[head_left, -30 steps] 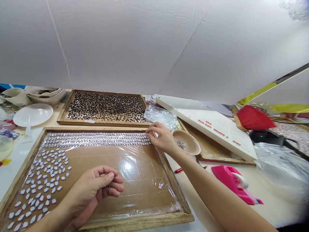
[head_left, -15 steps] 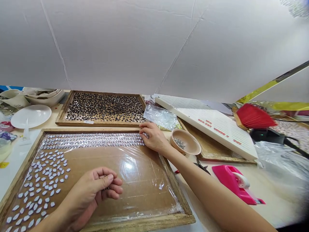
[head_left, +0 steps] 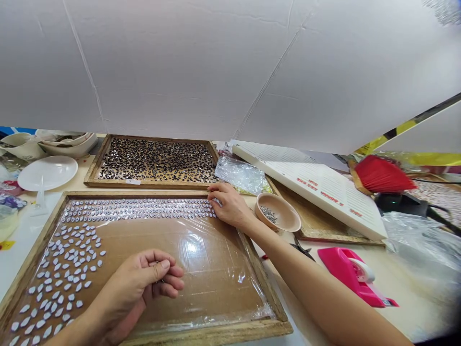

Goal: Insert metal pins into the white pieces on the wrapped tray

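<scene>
A wooden tray [head_left: 252,259] lined with clear film lies before me. Along its far edge run rows of small white teardrop pieces [head_left: 137,209]; more loose ones [head_left: 61,269] are scattered at the left. My right hand [head_left: 228,204] rests at the right end of those rows, fingertips pressing on the last pieces. My left hand [head_left: 144,283] lies curled on the film near the tray's middle, thumb and fingers pinched on something small and dark that I cannot make out.
A second wooden tray [head_left: 94,169] of dark beads sits behind. A tan bowl [head_left: 286,221] with small metal bits, a white board [head_left: 324,187], pink tape dispenser [head_left: 345,274], red brush [head_left: 378,175], plastic bag [head_left: 239,174] and white dishes [head_left: 46,172] surround the trays.
My right hand slid a little left along the row of pieces and lowered onto them. The left hand has stayed in place.
</scene>
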A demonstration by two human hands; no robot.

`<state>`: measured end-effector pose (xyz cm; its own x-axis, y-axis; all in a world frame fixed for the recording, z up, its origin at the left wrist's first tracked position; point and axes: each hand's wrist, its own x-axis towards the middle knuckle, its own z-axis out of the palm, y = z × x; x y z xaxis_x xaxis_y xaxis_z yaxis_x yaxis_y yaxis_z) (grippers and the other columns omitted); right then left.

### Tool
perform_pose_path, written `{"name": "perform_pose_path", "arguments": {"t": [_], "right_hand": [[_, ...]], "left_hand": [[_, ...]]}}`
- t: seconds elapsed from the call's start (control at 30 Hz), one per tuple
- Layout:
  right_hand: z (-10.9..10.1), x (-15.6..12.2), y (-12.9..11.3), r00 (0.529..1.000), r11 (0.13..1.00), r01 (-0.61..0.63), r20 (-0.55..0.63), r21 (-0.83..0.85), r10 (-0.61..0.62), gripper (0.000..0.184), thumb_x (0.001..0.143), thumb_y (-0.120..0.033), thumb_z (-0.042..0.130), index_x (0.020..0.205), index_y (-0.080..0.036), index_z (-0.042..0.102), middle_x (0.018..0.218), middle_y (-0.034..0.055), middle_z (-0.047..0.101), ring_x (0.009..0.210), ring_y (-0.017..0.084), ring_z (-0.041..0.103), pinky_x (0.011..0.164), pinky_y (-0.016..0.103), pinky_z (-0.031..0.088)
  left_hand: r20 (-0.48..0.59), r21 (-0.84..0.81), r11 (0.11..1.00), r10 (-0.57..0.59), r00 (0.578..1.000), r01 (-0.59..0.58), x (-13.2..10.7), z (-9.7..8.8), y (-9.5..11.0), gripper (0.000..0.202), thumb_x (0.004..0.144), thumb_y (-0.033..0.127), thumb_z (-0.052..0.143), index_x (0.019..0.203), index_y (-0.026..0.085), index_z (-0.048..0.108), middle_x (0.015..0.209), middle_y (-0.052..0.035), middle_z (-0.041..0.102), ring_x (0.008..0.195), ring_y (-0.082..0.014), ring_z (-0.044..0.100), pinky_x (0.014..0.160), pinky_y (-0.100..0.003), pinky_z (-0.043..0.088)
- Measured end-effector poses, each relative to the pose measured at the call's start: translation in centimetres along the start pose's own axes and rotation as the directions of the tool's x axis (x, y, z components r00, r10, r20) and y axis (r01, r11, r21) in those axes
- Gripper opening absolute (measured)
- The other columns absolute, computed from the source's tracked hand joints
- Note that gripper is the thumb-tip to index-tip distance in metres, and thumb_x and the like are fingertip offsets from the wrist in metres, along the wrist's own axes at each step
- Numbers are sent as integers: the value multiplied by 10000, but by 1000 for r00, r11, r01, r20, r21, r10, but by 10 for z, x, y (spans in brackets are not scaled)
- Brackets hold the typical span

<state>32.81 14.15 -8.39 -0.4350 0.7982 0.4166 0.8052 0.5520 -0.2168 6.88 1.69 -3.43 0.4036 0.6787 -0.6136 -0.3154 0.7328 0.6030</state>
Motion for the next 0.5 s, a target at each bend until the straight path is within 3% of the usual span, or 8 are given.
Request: {"name": "perform_pose_path", "arguments": {"t": [0.37, 0.5], "right_hand": [[-3, -1, 3, 1000, 998, 7, -16, 60, -6, 153, 745, -73, 503, 743, -178, 615, 1001, 86, 582, 937, 235, 525, 840, 435, 437], [-22, -4, -34, 996, 980, 10, -84, 199, 6, 150, 769, -115, 536, 865, -193, 621, 1002, 86, 574, 972, 227, 517, 848, 429, 430]], "left_hand": [[7, 2, 1000, -6, 1000, 6, 0, 1, 1, 145, 711, 219, 675, 760, 101, 607, 751, -74, 670, 615, -103, 608, 581, -203, 468], [31, 19, 1000, -11, 999, 11, 0, 0, -1, 146, 726, 234, 661, 762, 103, 610, 758, -78, 669, 620, -106, 606, 580, -207, 463]]}}
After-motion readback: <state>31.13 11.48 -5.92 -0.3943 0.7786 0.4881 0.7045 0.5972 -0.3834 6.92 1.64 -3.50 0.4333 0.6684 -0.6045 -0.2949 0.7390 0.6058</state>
